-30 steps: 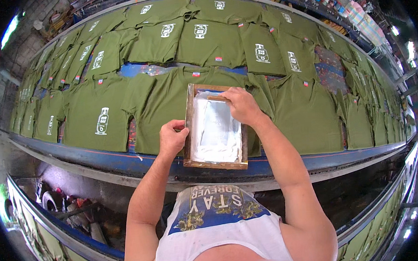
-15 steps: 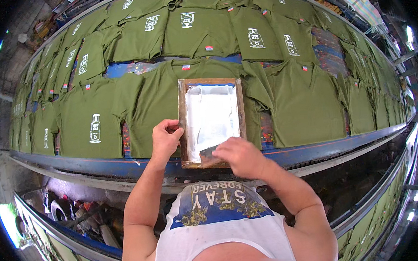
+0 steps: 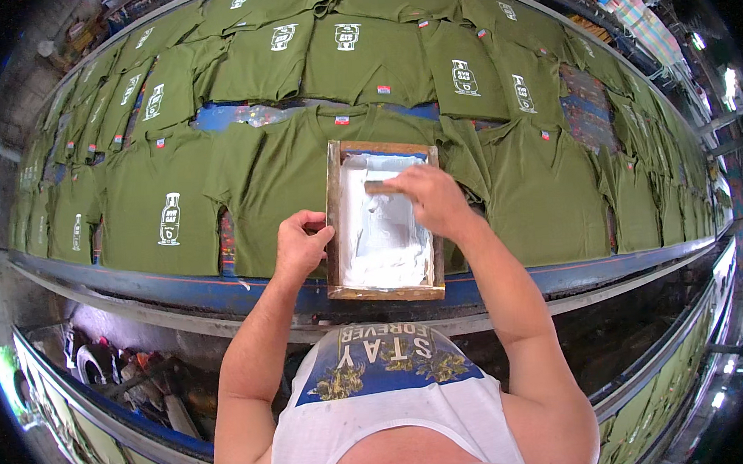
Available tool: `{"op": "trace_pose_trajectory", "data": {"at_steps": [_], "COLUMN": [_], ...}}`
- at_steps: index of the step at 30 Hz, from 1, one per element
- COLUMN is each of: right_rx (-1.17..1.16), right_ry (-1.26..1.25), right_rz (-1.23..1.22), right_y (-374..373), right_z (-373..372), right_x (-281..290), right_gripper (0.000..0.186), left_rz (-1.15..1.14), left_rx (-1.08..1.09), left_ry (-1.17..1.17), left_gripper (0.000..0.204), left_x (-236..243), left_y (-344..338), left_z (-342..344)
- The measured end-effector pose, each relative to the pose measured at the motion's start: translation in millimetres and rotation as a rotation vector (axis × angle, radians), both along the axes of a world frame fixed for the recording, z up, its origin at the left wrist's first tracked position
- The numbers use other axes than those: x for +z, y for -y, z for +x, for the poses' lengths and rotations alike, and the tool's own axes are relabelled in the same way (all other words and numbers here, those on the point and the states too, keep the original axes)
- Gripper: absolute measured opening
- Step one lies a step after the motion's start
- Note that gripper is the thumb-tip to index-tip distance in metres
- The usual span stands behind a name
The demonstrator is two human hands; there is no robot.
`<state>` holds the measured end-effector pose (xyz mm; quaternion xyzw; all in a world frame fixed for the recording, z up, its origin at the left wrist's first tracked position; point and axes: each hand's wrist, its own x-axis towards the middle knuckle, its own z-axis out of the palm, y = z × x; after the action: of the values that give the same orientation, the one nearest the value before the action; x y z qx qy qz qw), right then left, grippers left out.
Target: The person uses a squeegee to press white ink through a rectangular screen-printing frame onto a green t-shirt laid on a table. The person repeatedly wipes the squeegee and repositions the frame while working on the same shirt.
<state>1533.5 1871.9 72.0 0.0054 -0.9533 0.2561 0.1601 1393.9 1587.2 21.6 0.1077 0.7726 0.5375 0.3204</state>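
A wooden-framed screen [image 3: 337, 260] lies on an olive green T-shirt [image 3: 270, 179] in front of me, its inside coated with white ink [image 3: 378, 266]. My left hand [image 3: 302, 240] is closed on the frame's left edge. My right hand [image 3: 433, 198] grips a small wood-handled squeegee [image 3: 376, 187] over the upper part of the screen. Part of the squeegee is hidden by my fingers, and the shirt under the screen is mostly covered.
Rows of olive T-shirts [image 3: 539, 196], many with white prints, lie on a long blue table [image 3: 519, 276]. Behind it are assorted items and checked cloth [image 3: 634, 12]. Lower left, clutter [image 3: 142, 374] and a tire [image 3: 95, 364] sit beside another rail of shirts [image 3: 77, 420].
My right hand and squeegee went from the screen's top to its bottom, then back up toward the top. My left hand has stayed on the frame's left edge.
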Motion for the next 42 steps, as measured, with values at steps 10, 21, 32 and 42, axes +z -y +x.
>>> {"op": "trace_pose_trajectory", "data": {"at_steps": [10,21,32,42], "right_rx": [0.104,-0.021,0.043,0.158], "right_ry": [0.074,-0.009,0.003,0.134], "right_rz": [-0.053,-0.075,-0.046,-0.219], "right_y": [91.0,-14.0,57.1,43.3], "right_z": [98.1,-11.1,64.0,71.2], "right_x": [19.1,1.8,3.5,17.3], "right_gripper": [0.045,0.037,0.045,0.035], "left_rz": [0.041,-0.008,0.032,-0.011], "left_rx": [-0.009,0.007,0.015,-0.009], "left_ry": [0.010,0.014,-0.012,0.025], "left_gripper": [0.024,0.026,0.023,0.026], "left_x": [4.5,4.0,6.3,9.1], "left_y": [0.8,0.6,-0.2,1.1], "left_z": [1.7,1.3,3.0,0.4]}}
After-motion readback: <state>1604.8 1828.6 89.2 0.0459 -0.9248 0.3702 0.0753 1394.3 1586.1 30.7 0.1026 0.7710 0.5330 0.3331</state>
